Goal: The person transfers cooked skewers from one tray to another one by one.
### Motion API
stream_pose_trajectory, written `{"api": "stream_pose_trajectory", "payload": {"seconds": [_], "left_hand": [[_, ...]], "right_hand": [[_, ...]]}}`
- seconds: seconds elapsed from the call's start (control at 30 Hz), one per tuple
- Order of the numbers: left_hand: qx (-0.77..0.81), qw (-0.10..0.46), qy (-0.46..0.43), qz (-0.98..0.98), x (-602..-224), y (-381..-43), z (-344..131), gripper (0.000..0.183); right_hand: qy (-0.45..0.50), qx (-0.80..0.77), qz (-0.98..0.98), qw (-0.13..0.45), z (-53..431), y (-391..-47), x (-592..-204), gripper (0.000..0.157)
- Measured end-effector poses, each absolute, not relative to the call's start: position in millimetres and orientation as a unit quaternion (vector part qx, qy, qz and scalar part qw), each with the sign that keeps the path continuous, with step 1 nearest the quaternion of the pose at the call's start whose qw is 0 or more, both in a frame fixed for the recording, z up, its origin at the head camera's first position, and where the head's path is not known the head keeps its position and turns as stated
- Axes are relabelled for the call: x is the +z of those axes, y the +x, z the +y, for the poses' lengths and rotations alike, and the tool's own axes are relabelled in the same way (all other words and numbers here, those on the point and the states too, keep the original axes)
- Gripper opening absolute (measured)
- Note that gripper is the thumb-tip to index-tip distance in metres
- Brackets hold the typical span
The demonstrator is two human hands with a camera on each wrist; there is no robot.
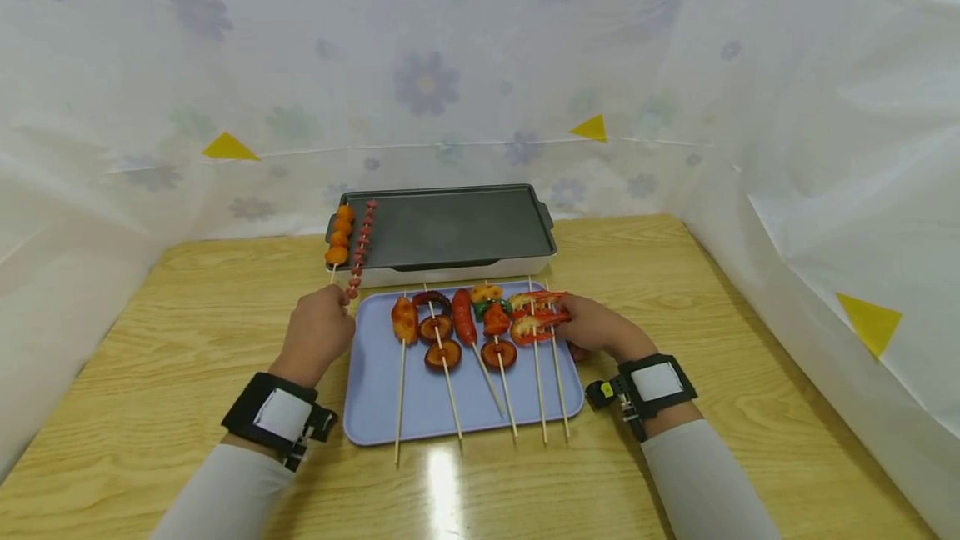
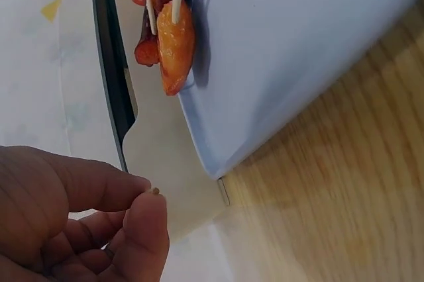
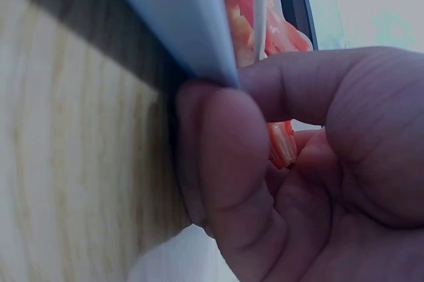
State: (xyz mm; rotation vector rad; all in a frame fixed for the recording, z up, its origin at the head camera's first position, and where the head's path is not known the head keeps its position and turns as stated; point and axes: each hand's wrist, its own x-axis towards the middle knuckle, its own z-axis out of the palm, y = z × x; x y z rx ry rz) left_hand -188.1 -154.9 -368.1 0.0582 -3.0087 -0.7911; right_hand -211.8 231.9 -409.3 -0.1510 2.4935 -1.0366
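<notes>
In the head view my left hand (image 1: 318, 330) is just left of the tray's far corner. Its thumb and finger pinch the end of a thin stick, seen end-on in the left wrist view. A skewer of small red pieces (image 1: 362, 250) and a skewer of orange balls (image 1: 339, 236) run from beside this hand to the grill plate's left end; which stick is pinched I cannot tell. My right hand (image 1: 600, 327) grips the right rim of the lilac tray (image 1: 468, 419), thumb and fingers about the edge in the right wrist view. Beside its fingers lie shrimp skewers (image 1: 534, 327).
Behind the tray stands a dark flat grill plate (image 1: 457, 227). The tray also bears a sausage skewer (image 1: 464, 319), an orange meat skewer (image 1: 405, 321) and mushroom skewers (image 1: 442, 355), sticks toward me. Around the wooden table (image 1: 187, 340) hangs a flowered white sheet (image 1: 450, 40).
</notes>
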Motion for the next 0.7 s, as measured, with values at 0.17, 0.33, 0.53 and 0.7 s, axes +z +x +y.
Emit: {"api": "stream_pose_trajectory", "payload": {"seconds": [0.17,0.33,0.53,0.7], "left_hand": [[-0.29,0.014,0.031,-0.956,-369.8,-186.6,-154.6,0.023],[-0.332,0.047,0.017,-0.942,-371.2,-182.7,-153.6,0.024],[-0.412,0.078,-0.013,-0.908,-371.8,-171.9,-153.1,0.024],[-0.456,0.042,-0.009,-0.889,-372.4,-157.7,-153.5,0.025]], "right_hand": [[-0.055,-0.371,0.9,0.22,231.8,-212.8,-408.5,0.028],[-0.058,-0.374,0.9,0.217,232.5,-212.3,-409.2,0.032],[-0.057,-0.375,0.9,0.216,232.7,-211.7,-410.6,0.033],[-0.058,-0.374,0.9,0.215,233.3,-211.6,-409.9,0.035]]}}
